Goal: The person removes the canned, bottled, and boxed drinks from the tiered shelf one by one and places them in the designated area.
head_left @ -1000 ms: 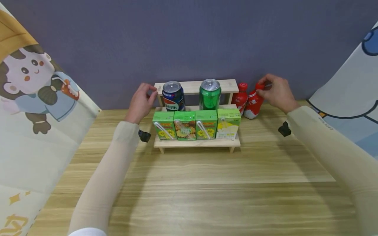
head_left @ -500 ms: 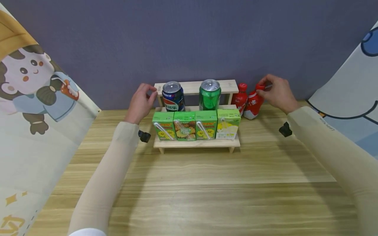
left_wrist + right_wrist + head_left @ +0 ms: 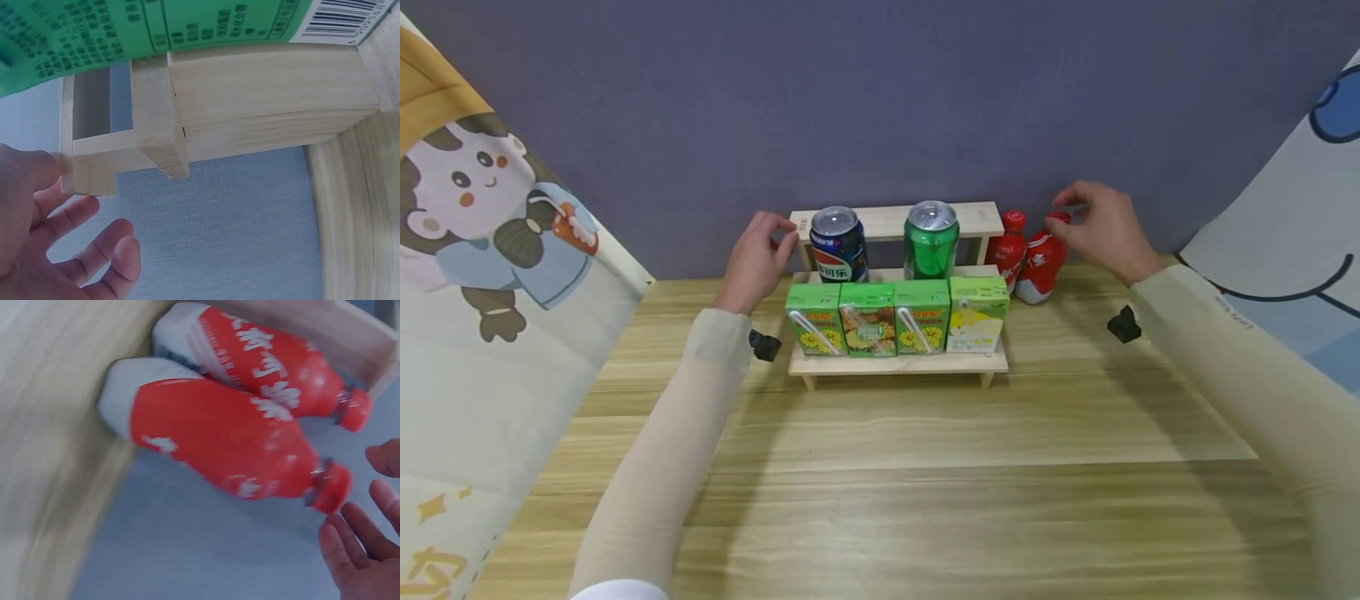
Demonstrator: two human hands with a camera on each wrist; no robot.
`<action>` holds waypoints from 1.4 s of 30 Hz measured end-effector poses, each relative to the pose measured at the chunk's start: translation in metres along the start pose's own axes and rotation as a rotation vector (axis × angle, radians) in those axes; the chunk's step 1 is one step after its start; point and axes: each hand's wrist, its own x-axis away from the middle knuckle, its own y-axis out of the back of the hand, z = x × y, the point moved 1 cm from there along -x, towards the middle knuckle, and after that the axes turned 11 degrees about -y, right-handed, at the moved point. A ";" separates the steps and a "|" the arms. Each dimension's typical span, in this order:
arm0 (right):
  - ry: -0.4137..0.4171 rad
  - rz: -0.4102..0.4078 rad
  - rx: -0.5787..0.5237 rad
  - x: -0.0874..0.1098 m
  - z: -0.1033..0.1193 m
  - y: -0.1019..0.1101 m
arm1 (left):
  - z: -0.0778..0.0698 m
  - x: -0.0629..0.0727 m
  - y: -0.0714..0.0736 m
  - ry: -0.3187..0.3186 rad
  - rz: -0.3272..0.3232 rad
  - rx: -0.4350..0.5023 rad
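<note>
My left hand (image 3: pixel 756 262) is at the left end of a two-tier wooden shelf (image 3: pixel 891 223). In the left wrist view its thumb and a finger pinch the upper board's corner, the other fingers loosely bent. At the right, my right hand (image 3: pixel 1105 229) hovers around the red cap of a red-and-white bottle (image 3: pixel 219 431). In the right wrist view thumb and fingers are spread apart beside that cap; whether a fingertip touches it, I cannot tell. The bottle leans against a second red-and-white bottle (image 3: pixel 269 359), which stands by the shelf's right end.
A dark blue cola can (image 3: pixel 838 250) and a green can (image 3: pixel 931 242) stand on the shelf behind a row of green drink cartons (image 3: pixel 868 329) on the lower tier. A grey-blue wall (image 3: pixel 880 100) rises behind. The wooden tabletop (image 3: pixel 887 467) spreads in front.
My right hand's fingers have parted from the bottle cap and risen slightly. The left hand stays at the shelf corner. Cans and cartons have not moved.
</note>
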 end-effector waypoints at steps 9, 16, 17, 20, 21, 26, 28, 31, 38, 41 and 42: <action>0.173 -0.016 -0.076 0.011 0.045 0.006 | 0.003 0.000 0.003 0.024 0.008 -0.003; 0.332 0.047 -0.068 0.027 0.085 -0.006 | 0.001 0.000 0.003 0.024 0.011 -0.015; 0.366 0.053 -0.067 0.028 0.090 -0.008 | 0.001 0.000 0.003 0.023 0.012 -0.016; 0.454 0.081 -0.076 0.030 0.104 -0.016 | 0.001 0.000 0.003 0.022 0.014 -0.017; 0.477 0.094 -0.083 0.030 0.107 -0.018 | 0.001 0.000 0.003 0.022 0.014 -0.016; 0.529 0.152 -0.084 0.027 0.121 -0.030 | 0.001 0.000 0.003 0.025 0.017 -0.010; 0.532 0.165 -0.073 0.026 0.124 -0.034 | 0.001 0.000 0.003 0.024 0.017 -0.009; 0.529 0.173 -0.062 0.026 0.127 -0.038 | 0.000 0.001 0.002 0.018 0.014 -0.001; 0.495 0.170 -0.064 0.026 0.129 -0.040 | 0.000 0.001 0.001 0.009 0.011 -0.011; 0.485 0.174 -0.062 0.027 0.129 -0.040 | 0.000 0.002 0.001 0.011 0.011 -0.006; 0.482 0.177 -0.064 0.027 0.129 -0.040 | 0.000 0.002 0.001 0.015 0.013 -0.008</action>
